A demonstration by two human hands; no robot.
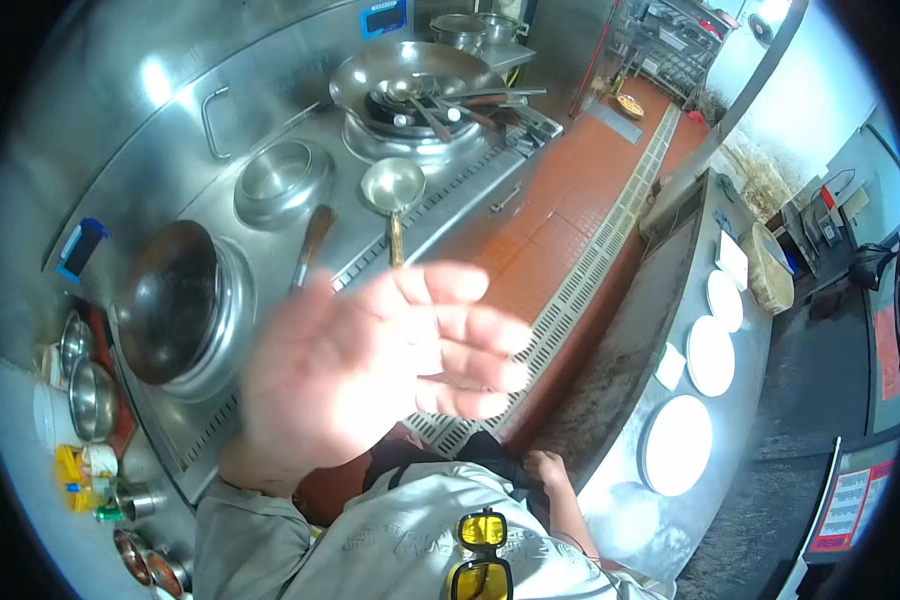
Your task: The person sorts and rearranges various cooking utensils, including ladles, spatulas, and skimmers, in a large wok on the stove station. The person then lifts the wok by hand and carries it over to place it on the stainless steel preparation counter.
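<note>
Raised close to the camera, my left hand (350, 370) shows its palm with the fingers spread, and nothing is in it. Behind its fingertips, a ladle (394, 190) lies on the steel stove (345, 210), its handle partly covered by the hand. A wooden-handled tool (315, 235) lies to the left of that ladle. My right hand (544, 468) hangs low beside my body near the counter edge; its fingers look curled, and whether it holds something cannot be made out.
A wok (170, 300) rests tilted on the left burner. Another wok (355, 85) with ladles stands at the back. White plates (677, 445) line the right counter (610, 400). A floor drain (580, 290) runs between stove and counter. Bowls (92, 400) sit at far left.
</note>
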